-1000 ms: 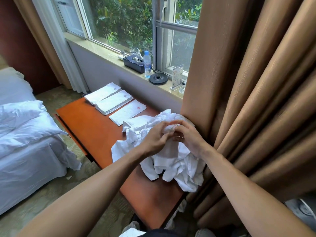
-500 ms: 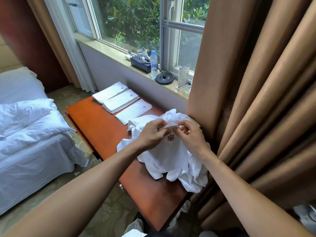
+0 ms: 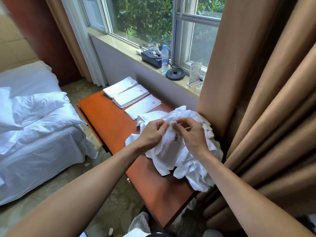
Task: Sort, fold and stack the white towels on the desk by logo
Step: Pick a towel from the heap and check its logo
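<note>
A heap of crumpled white towels (image 3: 193, 170) lies on the near right of the orange-brown desk (image 3: 109, 117). Over the heap, my left hand (image 3: 152, 134) and my right hand (image 3: 191, 135) pinch the top edge of one white towel (image 3: 169, 151), whose red flower logo (image 3: 176, 138) shows between them. Farther back on the desk lie three folded lots: a stack with a dark logo (image 3: 119, 86), a stack with a red logo (image 3: 130, 97), and a single folded towel with a red logo (image 3: 142, 106).
A heavy tan curtain (image 3: 256, 100) hangs right against the desk and towel heap. The windowsill holds a water bottle (image 3: 165, 59), a black box (image 3: 151, 58), a round black base (image 3: 175, 74) and a card stand (image 3: 195, 72). A white bed (image 3: 34, 125) stands at left across a strip of floor.
The towel's edge has been turned up so its red logo now shows. My hands have shifted slightly apart along that edge. The view has moved a little to the left.
</note>
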Tool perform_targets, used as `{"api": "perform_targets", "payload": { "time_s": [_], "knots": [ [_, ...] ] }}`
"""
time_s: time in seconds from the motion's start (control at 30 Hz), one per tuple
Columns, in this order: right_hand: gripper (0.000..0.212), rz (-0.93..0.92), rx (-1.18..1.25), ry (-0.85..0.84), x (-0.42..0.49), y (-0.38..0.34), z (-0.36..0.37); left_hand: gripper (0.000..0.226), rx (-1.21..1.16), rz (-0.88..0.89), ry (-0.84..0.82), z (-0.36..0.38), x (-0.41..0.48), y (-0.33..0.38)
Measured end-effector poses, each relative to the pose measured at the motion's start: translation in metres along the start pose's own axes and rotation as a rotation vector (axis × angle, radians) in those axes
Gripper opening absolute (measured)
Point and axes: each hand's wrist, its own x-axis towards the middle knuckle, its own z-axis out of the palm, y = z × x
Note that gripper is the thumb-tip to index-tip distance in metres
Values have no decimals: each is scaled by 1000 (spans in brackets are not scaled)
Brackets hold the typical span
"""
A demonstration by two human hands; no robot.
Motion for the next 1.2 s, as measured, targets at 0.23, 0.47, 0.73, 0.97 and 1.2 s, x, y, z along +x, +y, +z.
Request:
{"api": "perform_targets", "payload": {
  "time_s": [0.23,0.47,0.73,0.97,1.2],
  "knots": [
    [6,33,38,-91,7,-1,2,24,59,66,57,-4,3,-2],
    [11,18,13,-233,24,0,33,23,91,27,138,-31,-3,-14],
    [25,-39,54,-463,28,-11,134,12,459,-127,145,-111,-43,-62],
    [16,-112,-123,-721,27,-15,234,9,444,-257,397,-195,-89,-111],
    [12,-73,-94,-779,24,-13,319,22,653,-165,448,-264,-104,-151]
  ]
}}
